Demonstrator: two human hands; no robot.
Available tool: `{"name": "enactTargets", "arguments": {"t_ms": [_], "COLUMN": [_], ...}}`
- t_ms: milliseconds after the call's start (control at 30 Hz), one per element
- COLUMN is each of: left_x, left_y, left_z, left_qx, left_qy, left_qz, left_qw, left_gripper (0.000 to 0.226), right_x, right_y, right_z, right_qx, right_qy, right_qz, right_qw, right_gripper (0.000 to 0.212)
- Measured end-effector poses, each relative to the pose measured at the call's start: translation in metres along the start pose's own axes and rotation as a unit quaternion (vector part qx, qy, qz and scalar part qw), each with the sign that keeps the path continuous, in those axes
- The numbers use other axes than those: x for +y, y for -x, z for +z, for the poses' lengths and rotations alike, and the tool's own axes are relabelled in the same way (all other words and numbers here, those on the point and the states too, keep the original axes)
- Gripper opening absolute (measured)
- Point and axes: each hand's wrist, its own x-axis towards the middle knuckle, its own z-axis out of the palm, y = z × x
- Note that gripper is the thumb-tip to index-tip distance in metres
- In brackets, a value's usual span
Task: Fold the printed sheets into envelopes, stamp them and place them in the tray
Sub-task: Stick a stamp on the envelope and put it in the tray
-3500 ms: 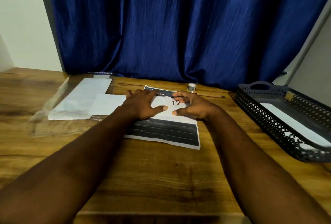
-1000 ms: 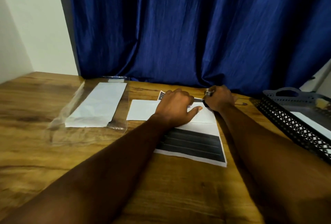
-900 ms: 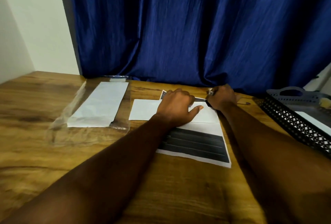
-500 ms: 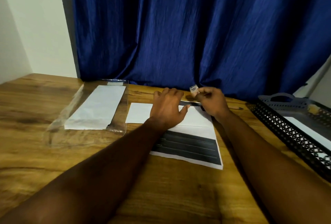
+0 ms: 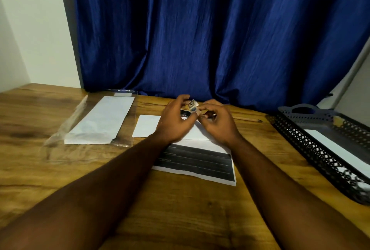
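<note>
Two hands are raised together over the table (image 5: 180,209) at 12 o'clock of the printed sheet (image 5: 196,161); one small stamp (image 5: 192,105) is pinched at the fingertips of the right hand (image 5: 216,123), the fingers drawn narrow round it; the left hand (image 5: 176,119) is curled just beside the stamp at its 9 o'clock; whether it also grips the stamp cannot be told, the spot being blurred; one printed sheet is laid flat, its dark printed band turned toward 6 o'clock; one white envelope (image 5: 147,127) is laid on the far part of the sheet, partly hidden under both hands, its free end sticking out toward 9 o'clock; one clear plastic sleeve (image 5: 127,129) is seen at 9 o'clock of the envelope, near it but apart; white envelopes (image 5: 102,119) are stacked inside the sleeve, their number not countable; one black mesh tray (image 5: 288,129) is set at 3 o'clock of the sheet, well apart; one white envelope (image 5: 338,151) is laid flat inside the tray; one pencil (image 5: 248,118) is laid between the right hand and the tray, at 3 o'clock of the hand; one blue curtain (image 5: 220,39) is hung behind the table at 12 o'clock
</note>
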Motion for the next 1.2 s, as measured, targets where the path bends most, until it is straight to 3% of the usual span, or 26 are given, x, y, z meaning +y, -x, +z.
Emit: {"name": "enactTargets", "arguments": {"t_ms": [233,333,533,633,867,1000,1100,1200], "left_x": [0.002,0.001,-0.002,-0.001,-0.005,-0.007,-0.007,-0.005], "left_y": [-0.003,-0.002,-0.002,-0.001,-0.001,0.000,0.000,0.000], "left_z": [-0.002,-0.002,-0.003,-0.002,-0.002,0.000,0.000,0.000], "left_qx": [0.008,0.021,0.035,0.027,0.012,0.021,0.035,0.049], "left_qy": [0.149,0.129,0.034,0.015,-0.018,-0.036,-0.062,-0.088], "left_qz": [-0.045,-0.025,0.024,0.030,0.035,0.046,0.076,0.052], "left_qw": [0.988,0.991,0.998,0.999,0.999,0.998,0.995,0.994], "left_gripper": [0.063,0.066,0.081,0.083,0.083,0.075,0.056,0.047], "right_x": [-0.004,-0.006,-0.008,-0.008,-0.007,-0.005,-0.004,-0.005], "right_y": [0.004,0.006,0.000,-0.002,0.002,0.000,0.000,-0.001], "right_z": [-0.003,-0.002,-0.004,-0.006,-0.004,-0.006,-0.006,-0.006], "right_qx": [-0.006,-0.019,0.029,0.007,-0.013,-0.010,-0.014,-0.022], "right_qy": [-0.015,-0.013,-0.047,-0.039,-0.028,-0.018,-0.013,-0.010], "right_qz": [0.038,0.045,0.108,0.104,0.059,0.046,0.027,0.022], "right_qw": [0.999,0.999,0.993,0.994,0.998,0.999,0.999,0.999], "right_gripper": [0.019,0.020,0.040,0.044,0.029,0.016,0.013,0.013]}}
